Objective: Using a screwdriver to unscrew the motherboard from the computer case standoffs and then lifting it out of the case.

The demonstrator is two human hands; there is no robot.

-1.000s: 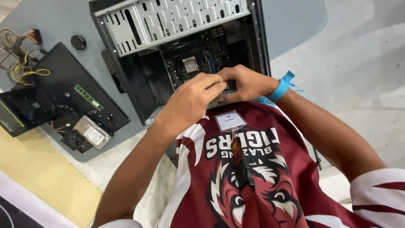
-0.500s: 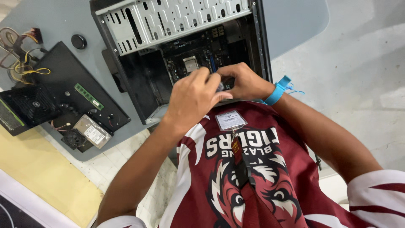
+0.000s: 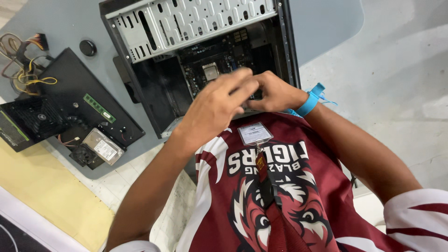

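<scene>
An open black computer case (image 3: 140, 28) lies on a grey table (image 3: 51, 23), with its motherboard (image 3: 228, 53) and square processor socket (image 3: 210, 71) exposed. Both my hands are inside the case at its near edge. My left hand (image 3: 217, 105) is motion-blurred, its fingers bunched together and touching my right hand's fingertips. My right hand (image 3: 276, 91), with a blue strap (image 3: 310, 103) on the wrist, is curled beside the case's right wall. Whatever sits between the fingers is hidden.
To the left of the case lies a black side panel (image 3: 65, 84) with a green memory stick (image 3: 99, 108) on it. A silver hard drive (image 3: 103, 147), a black power supply (image 3: 28, 122) with coloured cables (image 3: 25, 70) and a round black cap (image 3: 87, 47) lie nearby. A badge (image 3: 255, 133) hangs at my chest.
My left hand has lifted and shifted slightly farther into the case, over the motherboard's near edge, and is now blurred. My right hand stays in about the same place.
</scene>
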